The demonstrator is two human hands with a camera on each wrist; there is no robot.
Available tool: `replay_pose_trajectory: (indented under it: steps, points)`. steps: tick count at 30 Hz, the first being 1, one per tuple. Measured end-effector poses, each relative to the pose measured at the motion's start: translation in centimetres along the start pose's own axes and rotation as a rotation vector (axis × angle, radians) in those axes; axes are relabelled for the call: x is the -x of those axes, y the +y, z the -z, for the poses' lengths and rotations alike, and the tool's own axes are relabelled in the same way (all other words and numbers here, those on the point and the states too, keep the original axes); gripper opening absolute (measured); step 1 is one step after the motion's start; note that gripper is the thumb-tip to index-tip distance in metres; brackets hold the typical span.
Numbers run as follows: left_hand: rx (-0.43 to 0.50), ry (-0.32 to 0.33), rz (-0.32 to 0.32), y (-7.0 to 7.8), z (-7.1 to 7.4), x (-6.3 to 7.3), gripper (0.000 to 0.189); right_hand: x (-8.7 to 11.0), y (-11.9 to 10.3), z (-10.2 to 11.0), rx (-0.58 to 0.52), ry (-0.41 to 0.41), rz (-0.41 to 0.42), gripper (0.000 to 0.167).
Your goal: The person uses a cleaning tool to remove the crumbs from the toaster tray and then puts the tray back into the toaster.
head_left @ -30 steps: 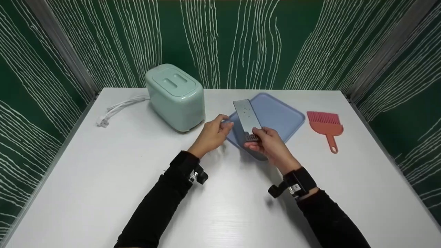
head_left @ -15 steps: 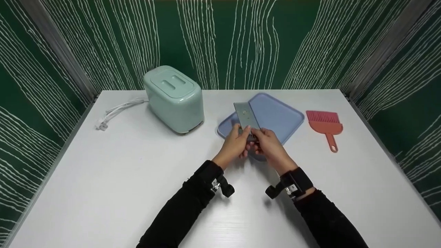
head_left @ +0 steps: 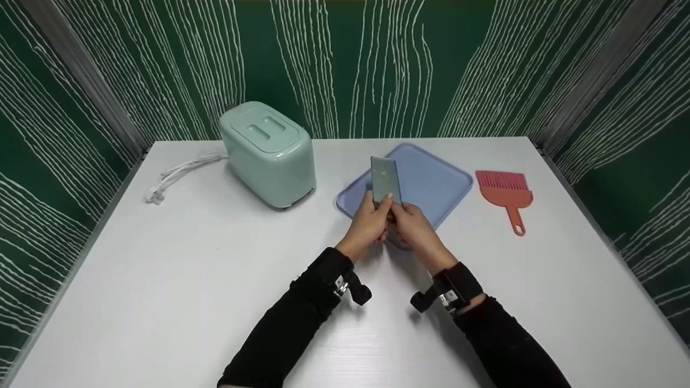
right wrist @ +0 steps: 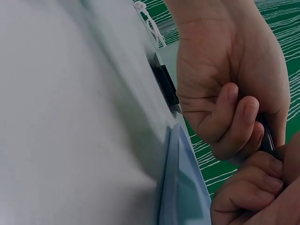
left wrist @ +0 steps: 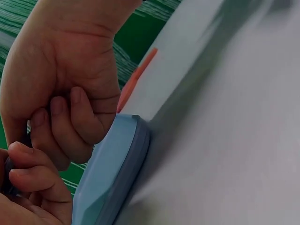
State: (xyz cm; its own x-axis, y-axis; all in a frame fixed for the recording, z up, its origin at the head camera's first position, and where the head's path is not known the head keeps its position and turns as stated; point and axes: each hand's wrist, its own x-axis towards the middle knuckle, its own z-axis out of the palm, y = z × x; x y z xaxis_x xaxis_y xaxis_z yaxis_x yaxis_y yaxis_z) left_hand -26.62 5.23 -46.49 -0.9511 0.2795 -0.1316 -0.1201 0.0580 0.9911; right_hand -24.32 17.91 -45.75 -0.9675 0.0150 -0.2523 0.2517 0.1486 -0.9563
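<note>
Both hands hold a flat silvery crumb tray [head_left: 385, 178] by its near end, a little above a blue serving tray [head_left: 431, 183]. Its long metal plate points away from the person, and a few small specks show on it. My left hand [head_left: 368, 223] pinches the left corner with the thumb on top and fingers curled beneath. On the right corner my right hand [head_left: 418, 229] has a similar grip, close against the left. The wrist views show both hands' curled fingers [left wrist: 82, 115], with only a dark bit of the crumb tray's edge [right wrist: 267, 136] between them.
A mint-green toaster [head_left: 269, 156] stands at the back left, its white cord and plug [head_left: 156, 194] lying beside it. To the right lies a hand brush [head_left: 506, 196] with pink bristles and an orange handle. Green walls with white streaks enclose the white table [head_left: 161, 280].
My left hand has come across from the left and taken hold of the crumb tray's near end. The crumb tray has turned slightly, now pointing more straight ahead.
</note>
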Motion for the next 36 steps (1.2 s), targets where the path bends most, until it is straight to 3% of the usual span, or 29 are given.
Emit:
replay_pose_trajectory:
  steps: [5, 11, 16, 27, 32, 36]
  points:
    - [0.024, -0.007, 0.000, 0.1, 0.5, -0.1, 0.029, 0.3, -0.1, -0.3, -0.009, -0.031, -0.001, 0.046]
    - [-0.024, 0.005, 0.026, 0.2, 1.7, 0.0, 0.022, 0.5, 0.0, 0.0, -0.021, -0.147, -0.002, 0.052]
    - [-0.035, -0.026, 0.032, 0.3, 2.8, 0.1, 0.027, 0.7, 0.0, 1.1, 0.013, -0.206, 0.007, 0.054]
    - [0.004, -0.052, 0.047, -0.2, 4.0, 0.1, 0.019, 0.3, 0.5, 5.2, 0.259, -0.079, 0.032, 0.057]
    - [-0.006, -0.057, 0.056, -0.3, 4.5, 0.2, 0.019, -0.2, 0.7, 8.1, 0.373, 0.000, 0.066, 0.055]
    - [-0.007, -0.056, 0.063, -0.2, 4.9, 0.3, 0.023, -0.7, 0.8, 11.0, 0.384, 0.062, 0.044, 0.049]
